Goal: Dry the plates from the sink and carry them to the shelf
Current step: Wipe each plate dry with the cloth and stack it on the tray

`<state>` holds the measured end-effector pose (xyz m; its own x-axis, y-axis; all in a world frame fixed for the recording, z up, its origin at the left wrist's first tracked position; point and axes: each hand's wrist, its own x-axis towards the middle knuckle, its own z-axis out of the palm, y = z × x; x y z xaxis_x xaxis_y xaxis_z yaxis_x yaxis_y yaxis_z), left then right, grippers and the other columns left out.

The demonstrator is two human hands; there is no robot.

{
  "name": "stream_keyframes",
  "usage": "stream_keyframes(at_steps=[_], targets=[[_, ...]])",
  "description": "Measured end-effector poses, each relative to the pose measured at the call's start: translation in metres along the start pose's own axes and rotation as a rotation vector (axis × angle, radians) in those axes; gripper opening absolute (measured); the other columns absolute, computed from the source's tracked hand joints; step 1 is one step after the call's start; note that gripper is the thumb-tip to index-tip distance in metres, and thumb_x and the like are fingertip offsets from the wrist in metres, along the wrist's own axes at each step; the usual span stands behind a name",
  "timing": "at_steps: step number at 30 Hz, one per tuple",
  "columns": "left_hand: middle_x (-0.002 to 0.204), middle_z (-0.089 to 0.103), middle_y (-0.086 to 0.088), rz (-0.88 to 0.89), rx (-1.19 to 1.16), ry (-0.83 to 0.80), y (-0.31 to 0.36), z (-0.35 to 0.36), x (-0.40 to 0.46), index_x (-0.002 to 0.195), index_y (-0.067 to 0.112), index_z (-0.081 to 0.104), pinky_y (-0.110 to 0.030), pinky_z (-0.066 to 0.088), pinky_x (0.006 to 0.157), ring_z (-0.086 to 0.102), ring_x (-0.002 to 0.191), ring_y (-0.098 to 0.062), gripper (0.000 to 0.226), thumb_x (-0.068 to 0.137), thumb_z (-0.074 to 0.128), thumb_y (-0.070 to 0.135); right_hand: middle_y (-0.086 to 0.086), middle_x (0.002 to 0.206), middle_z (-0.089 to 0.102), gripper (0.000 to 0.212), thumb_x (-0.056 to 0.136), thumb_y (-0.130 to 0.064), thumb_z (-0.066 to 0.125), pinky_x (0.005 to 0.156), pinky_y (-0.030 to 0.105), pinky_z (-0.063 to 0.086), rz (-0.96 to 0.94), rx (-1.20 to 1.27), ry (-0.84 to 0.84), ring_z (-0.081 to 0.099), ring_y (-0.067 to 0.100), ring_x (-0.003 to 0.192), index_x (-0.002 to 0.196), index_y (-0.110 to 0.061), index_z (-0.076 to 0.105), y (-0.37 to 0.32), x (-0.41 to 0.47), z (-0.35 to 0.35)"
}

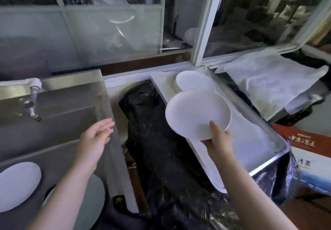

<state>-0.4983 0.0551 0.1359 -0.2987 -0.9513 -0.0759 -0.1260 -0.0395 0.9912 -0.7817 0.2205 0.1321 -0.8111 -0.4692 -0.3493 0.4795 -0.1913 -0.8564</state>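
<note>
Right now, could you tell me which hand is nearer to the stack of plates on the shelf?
Right. The right hand holds a plate just before the stack of plates; the left hand hovers over the sink.

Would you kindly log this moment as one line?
right hand holds plate over tray | stack of plates beyond | left hand open, empty

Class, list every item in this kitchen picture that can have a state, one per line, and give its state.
Left hand: open, holds nothing, over the sink's edge.
Right hand: grips the round white plate.
Round white plate: held tilted above the tray.
Stack of white plates: resting on the lined metal tray.
White plate in the steel sink: lying there, not yet carried.
Tap: no water seen running.
</note>
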Motion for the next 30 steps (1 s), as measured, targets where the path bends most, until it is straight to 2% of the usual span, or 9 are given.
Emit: stream_keyframes(at_steps=[4,6,8,11,14,18,24,27,30], targets=[[0.110,0.067,0.012,-0.046,0.031,0.042,-0.002,0.056,0.019,0.099,0.038,0.064,-0.035,0.047,0.091,0.061,0.111,-0.013,0.036,0.096,0.051,0.006,0.008,0.106,0.060,0.036,0.092,-0.011,0.056,0.051,0.035,0.056,0.060,0.045,0.022,0.061,0.029,0.094,0.127,-0.014,0.049,-0.028,0.069,-0.014],[0.111,0.067,0.013,-0.050,0.066,0.046,0.001,0.080,0.029,0.099,0.039,0.064,-0.031,0.046,0.089,0.060,0.108,-0.007,0.037,0.095,0.051,0.004,0.009,0.104,0.058,0.037,0.092,-0.007,0.054,0.048,0.035,0.055,0.080,0.063,0.039,0.060,0.029,0.090,0.128,-0.013,0.047,-0.041,0.104,-0.014],[0.111,0.066,0.017,-0.044,0.122,0.041,0.004,0.098,0.036,0.101,0.041,0.064,-0.029,0.045,0.091,0.059,0.107,0.001,0.038,0.096,0.050,0.005,0.012,0.111,0.056,0.040,0.091,-0.004,0.051,0.047,0.035,0.056,0.103,0.071,0.045,0.058,0.029,0.091,0.130,-0.011,0.045,-0.051,0.135,-0.010],[0.114,0.064,0.021,-0.035,0.239,0.019,0.009,0.115,0.046,0.108,0.040,0.063,-0.027,0.042,0.096,0.057,0.109,0.004,0.037,0.096,0.050,0.007,0.018,0.124,0.052,0.047,0.090,-0.002,0.049,0.055,0.041,0.058,0.124,0.085,0.015,0.058,0.034,0.094,0.137,-0.004,0.041,-0.059,0.171,0.000],[0.113,0.063,0.024,-0.037,0.350,-0.003,0.011,0.130,0.054,0.113,0.038,0.061,-0.017,0.039,0.091,0.054,0.107,0.011,0.037,0.095,0.051,0.007,0.020,0.127,0.053,0.048,0.089,-0.003,0.047,0.065,0.046,0.059,0.171,0.061,-0.052,0.059,0.041,0.103,0.137,-0.006,0.042,-0.063,0.198,0.011],[0.112,0.062,0.027,-0.053,0.435,-0.015,0.011,0.140,0.062,0.116,0.039,0.060,-0.011,0.037,0.083,0.052,0.106,0.013,0.036,0.095,0.053,0.011,0.021,0.125,0.052,0.045,0.091,-0.002,0.047,0.058,0.045,0.057,0.216,0.026,-0.096,0.057,0.044,0.106,0.136,-0.006,0.041,-0.062,0.225,0.028],[0.111,0.062,0.027,-0.078,0.470,-0.012,0.009,0.151,0.069,0.115,0.040,0.060,-0.018,0.039,0.093,0.053,0.109,0.010,0.036,0.095,0.053,0.011,0.016,0.110,0.055,0.047,0.090,0.000,0.051,0.048,0.041,0.056,0.286,0.038,-0.050,0.058,0.038,0.095,0.135,-0.008,0.042,-0.054,0.258,0.043],[0.112,0.062,0.025,-0.091,0.484,-0.021,0.010,0.156,0.072,0.118,0.037,0.059,-0.019,0.038,0.093,0.054,0.109,0.008,0.035,0.095,0.052,0.011,0.016,0.115,0.054,0.047,0.089,-0.001,0.054,0.049,0.042,0.057,0.299,0.011,-0.027,0.057,0.039,0.100,0.134,-0.010,0.043,-0.053,0.268,0.047],[0.115,0.061,0.022,-0.103,0.499,-0.032,0.011,0.161,0.076,0.122,0.033,0.059,-0.016,0.036,0.091,0.053,0.107,0.007,0.035,0.096,0.052,0.011,0.007,0.100,0.055,0.036,0.087,-0.006,0.057,0.048,0.036,0.057,0.238,-0.122,0.000,0.057,0.032,0.094,0.121,-0.014,0.048,-0.052,0.276,0.050]])
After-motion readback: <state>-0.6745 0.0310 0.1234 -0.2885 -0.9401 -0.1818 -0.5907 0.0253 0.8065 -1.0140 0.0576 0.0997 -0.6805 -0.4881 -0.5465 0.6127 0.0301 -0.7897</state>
